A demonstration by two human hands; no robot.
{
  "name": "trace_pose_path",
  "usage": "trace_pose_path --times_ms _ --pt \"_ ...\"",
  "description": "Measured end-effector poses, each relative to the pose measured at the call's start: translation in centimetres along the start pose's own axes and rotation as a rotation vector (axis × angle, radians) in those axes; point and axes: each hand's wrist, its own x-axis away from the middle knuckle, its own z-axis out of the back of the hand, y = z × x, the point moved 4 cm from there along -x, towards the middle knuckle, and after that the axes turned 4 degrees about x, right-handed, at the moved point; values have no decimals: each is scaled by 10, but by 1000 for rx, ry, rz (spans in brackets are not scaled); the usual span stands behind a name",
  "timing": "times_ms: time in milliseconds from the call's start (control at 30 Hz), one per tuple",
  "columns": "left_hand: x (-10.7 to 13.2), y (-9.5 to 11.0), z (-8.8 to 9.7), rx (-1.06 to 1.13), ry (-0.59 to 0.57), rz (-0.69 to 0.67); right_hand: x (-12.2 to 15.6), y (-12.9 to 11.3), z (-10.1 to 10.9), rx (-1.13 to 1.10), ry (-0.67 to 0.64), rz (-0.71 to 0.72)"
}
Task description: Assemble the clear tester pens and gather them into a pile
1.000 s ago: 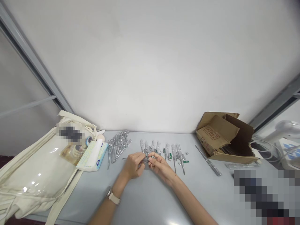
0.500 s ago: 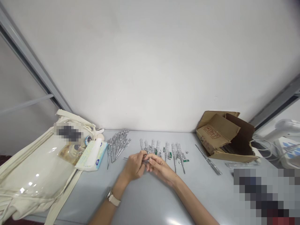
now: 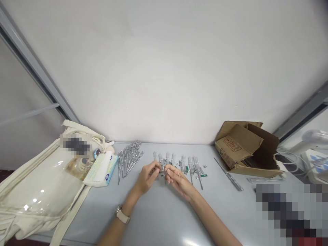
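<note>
Left hand (image 3: 148, 176): curls in, thumb and fingers closed on a small clear piece (image 3: 161, 172).
Right hand (image 3: 178, 181): pinches at its other end, fingertips hiding much of it.
Clear piece: sits between both hands, just in front of the row.
Row of clear-handled screwdrivers (image 3: 183, 160): lies beyond, green strips (image 3: 204, 175) near its right end.
Screwdriver pile (image 3: 126, 160): lies left, beside a tissue pack (image 3: 98, 176).
Cardboard box (image 3: 229, 147): stands open, far right on the grey table (image 3: 156, 218).
</note>
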Motion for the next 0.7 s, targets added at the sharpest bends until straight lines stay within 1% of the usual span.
trace_pose_path --times_ms 100,200,333,433,600,700 --pt "-5 -2 -1 155 -35 123 1 -5 3 1 2 22" --pt "-7 -6 -3 249 -65 177 1 -7 6 -6 5 37" --pt "-8 -7 -7 271 -99 168 2 -8 10 -9 4 70" --pt "-7 -7 -8 276 -100 164 2 -7 11 -37 0 91" --pt "-7 -9 -5 278 -59 166 3 -4 9 -76 1 58" --pt "-7 -10 -1 234 -3 129 3 -3 6 -60 0 56"
